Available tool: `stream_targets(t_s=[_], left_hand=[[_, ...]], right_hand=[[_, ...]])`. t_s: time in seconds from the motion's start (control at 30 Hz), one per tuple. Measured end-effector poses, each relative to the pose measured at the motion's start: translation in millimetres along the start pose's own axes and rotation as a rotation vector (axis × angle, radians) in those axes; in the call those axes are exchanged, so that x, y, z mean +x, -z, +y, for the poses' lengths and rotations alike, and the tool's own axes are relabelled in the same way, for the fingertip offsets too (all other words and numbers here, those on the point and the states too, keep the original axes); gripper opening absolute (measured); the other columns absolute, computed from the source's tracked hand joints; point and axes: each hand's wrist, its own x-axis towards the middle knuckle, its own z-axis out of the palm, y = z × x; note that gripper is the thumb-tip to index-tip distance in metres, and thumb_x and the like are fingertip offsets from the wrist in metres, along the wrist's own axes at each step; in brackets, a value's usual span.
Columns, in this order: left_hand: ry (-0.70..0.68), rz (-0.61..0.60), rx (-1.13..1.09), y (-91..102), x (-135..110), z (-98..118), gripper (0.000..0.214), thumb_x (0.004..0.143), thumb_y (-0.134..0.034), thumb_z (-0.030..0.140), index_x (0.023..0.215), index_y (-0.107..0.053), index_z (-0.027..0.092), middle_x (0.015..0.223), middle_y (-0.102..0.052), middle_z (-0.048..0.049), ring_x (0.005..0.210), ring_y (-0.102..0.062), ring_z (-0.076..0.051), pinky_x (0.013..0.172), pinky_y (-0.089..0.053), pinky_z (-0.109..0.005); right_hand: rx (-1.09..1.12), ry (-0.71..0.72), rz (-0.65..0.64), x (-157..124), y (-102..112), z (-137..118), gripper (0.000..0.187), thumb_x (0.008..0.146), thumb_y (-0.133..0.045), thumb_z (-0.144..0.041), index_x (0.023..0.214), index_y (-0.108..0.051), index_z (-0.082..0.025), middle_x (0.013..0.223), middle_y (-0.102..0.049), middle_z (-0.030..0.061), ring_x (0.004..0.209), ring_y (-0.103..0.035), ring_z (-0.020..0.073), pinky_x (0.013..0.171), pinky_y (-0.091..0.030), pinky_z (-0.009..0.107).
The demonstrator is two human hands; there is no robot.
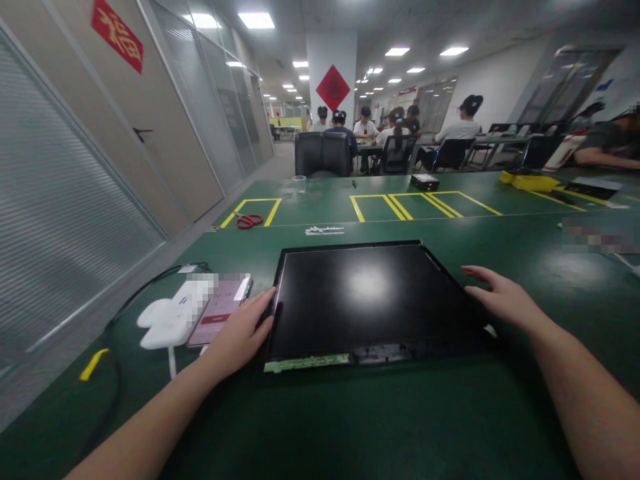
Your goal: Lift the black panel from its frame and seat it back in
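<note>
A black flat display panel (370, 300) lies face up on the green table in front of me. Along its near edge runs a green strip (307, 363) that looks like a circuit board or tape. My left hand (243, 333) rests at the panel's left edge, fingertips against the frame and fingers stretched out. Just off the right edge is my right hand (500, 297), its thumb and fingers apart with nothing between them. A phone with a pink screen (220, 310) lies by my left hand, beside white rounded devices (173, 317) with a cable.
Red-handled scissors (249, 221) and white scraps (325, 231) lie beyond the panel. Yellow tape outlines (375, 197) mark the far table (310, 207), which holds a clear cup (299, 183), a black box (425, 182) and a yellow tray (529, 182). Several people sit farther back.
</note>
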Motion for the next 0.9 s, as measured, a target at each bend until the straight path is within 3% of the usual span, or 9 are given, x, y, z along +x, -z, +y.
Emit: stream_targets(t_s=[0.17,0.37,0.5,0.67,0.8,0.9], left_hand=[[0.004,0.008,-0.036,1.4,-3,5,0.066,0.102,-0.040,0.028,0.163,-0.052,0.004,0.168,-0.056,-0.0235,0.158,-0.051,-0.037,0.131,-0.039,-0.061],[-0.006,0.070,-0.137,-1.4,-8,5,0.060,0.097,-0.051,0.019,0.156,-0.065,0.019,0.162,-0.065,-0.0149,0.157,-0.053,-0.036,0.130,-0.040,-0.062],[0.032,0.101,-0.224,-10.4,-11,7,0.058,0.095,-0.050,0.015,0.150,-0.070,0.019,0.161,-0.066,-0.0154,0.159,-0.050,-0.035,0.133,-0.035,-0.062],[0.067,0.161,-0.442,-19.3,-14,13,0.053,0.094,-0.055,0.018,0.144,-0.072,0.025,0.160,-0.067,-0.0090,0.161,-0.048,-0.032,0.135,-0.029,-0.061],[0.136,0.222,-0.783,-15.5,-13,25,0.053,0.093,-0.061,0.024,0.146,-0.068,0.021,0.158,-0.069,-0.0119,0.152,-0.059,-0.033,0.130,-0.042,-0.054],[0.256,0.251,-1.095,-11.2,-12,35,0.058,0.089,-0.070,0.026,0.146,-0.062,0.023,0.165,-0.061,-0.0135,0.141,-0.068,-0.037,0.112,-0.061,-0.052]], right_hand=[[-0.053,0.084,-0.110,-8,-6,-15,0.059,0.081,-0.061,-0.049,0.134,-0.074,-0.027,0.127,-0.083,0.0105,0.105,-0.078,0.0375,0.096,-0.058,0.053],[-0.125,0.037,-0.142,-6,-5,-17,0.054,0.081,-0.064,-0.055,0.129,-0.075,-0.032,0.123,-0.084,0.0078,0.090,-0.078,0.0368,0.086,-0.058,0.050],[-0.135,0.022,-0.138,-1,-4,-15,0.049,0.080,-0.064,-0.058,0.122,-0.077,-0.034,0.119,-0.084,0.0098,0.092,-0.079,0.0390,0.090,-0.058,0.052],[-0.121,-0.019,-0.114,4,-7,-12,0.047,0.075,-0.066,-0.057,0.115,-0.077,-0.035,0.115,-0.084,0.0113,0.098,-0.080,0.0413,0.093,-0.058,0.055],[-0.116,-0.044,-0.106,5,-9,-7,0.050,0.073,-0.067,-0.057,0.116,-0.078,-0.036,0.118,-0.084,0.0112,0.106,-0.079,0.0427,0.098,-0.058,0.056],[-0.127,-0.015,-0.103,5,-8,-6,0.049,0.076,-0.067,-0.059,0.117,-0.078,-0.035,0.119,-0.084,0.0131,0.108,-0.079,0.0429,0.099,-0.058,0.056]])
